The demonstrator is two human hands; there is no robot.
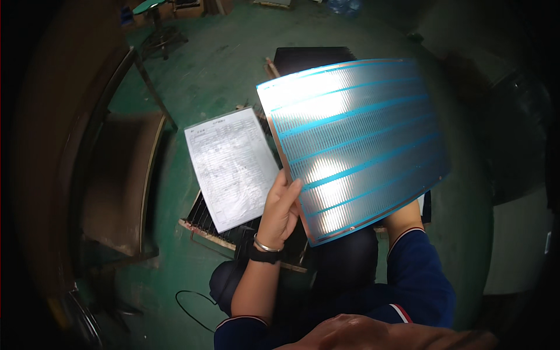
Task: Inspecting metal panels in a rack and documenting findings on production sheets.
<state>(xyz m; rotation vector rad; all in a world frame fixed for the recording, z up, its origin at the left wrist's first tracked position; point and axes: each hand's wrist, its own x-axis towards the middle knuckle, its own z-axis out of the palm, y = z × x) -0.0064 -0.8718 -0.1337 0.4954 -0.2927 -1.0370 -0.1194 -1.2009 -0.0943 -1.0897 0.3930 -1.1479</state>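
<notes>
A thin, shiny sheet (361, 149) with fine parallel lines and bright blue stripes is held up, tilted, in front of me. Its left edge is copper-coloured. My left hand (283, 207) grips that edge near the lower corner, thumb on the face and the other fingers behind. My right hand (406, 217) reaches behind the lower right part of the sheet; its fingers are hidden, so its grip does not show. Left of the sheet lies a white printed paper (230, 169), which looks to be in a clear sleeve, close to my left hand.
Beneath the paper is a dark slatted rack (201, 216) with wooden edges. A dark stack (315, 57) stands beyond the sheet. At left is a brown cabinet or bench (119, 181); a green-topped stool (150, 7) stands far left. A black cable (184, 300) loops over the green floor.
</notes>
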